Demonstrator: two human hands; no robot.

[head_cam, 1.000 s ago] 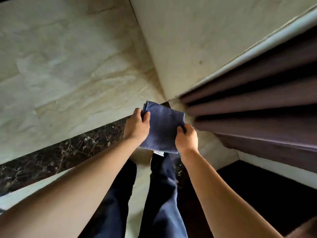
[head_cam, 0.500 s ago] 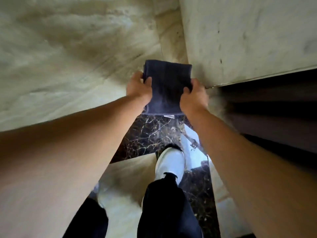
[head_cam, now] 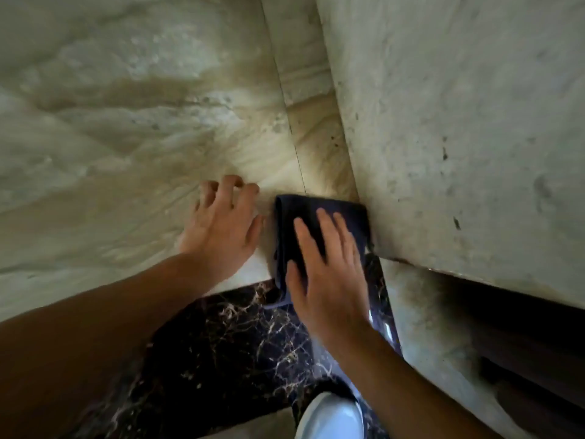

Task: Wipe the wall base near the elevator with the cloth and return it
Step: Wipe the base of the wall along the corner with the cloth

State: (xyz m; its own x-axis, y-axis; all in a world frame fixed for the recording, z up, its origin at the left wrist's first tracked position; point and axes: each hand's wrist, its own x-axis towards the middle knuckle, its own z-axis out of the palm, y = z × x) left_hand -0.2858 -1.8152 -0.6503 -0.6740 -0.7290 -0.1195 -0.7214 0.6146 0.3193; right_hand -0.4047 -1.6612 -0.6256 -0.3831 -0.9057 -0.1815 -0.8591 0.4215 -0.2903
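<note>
At the bottom edge of the view a white shoe (head_cam: 330,418) is seen on the dark veined strip (head_cam: 228,353) of floor that runs along the foot of the wall. Above it, two bare forearms reach forward. The right hand (head_cam: 326,270) is laid flat on the cloth (head_cam: 304,213), fingers (head_cam: 327,231) straight and a little spread, the palm pressing it against the beige wall (head_cam: 126,128) just above the dark strip; nothing is pinched. The cloth, dark blue and folded, is held low in the inner corner, its right edge touching the pale stone panel (head_cam: 468,122) that juts out on the right, its lower edge hanging over the dark strip. The left hand (head_cam: 221,229) is set just beside the cloth, on its left, not touching it, fingers spread and curled, tips on the wall. Beneath the panel, at the right, a dark recess (head_cam: 522,340) is seen, its contents too dim to be told
</note>
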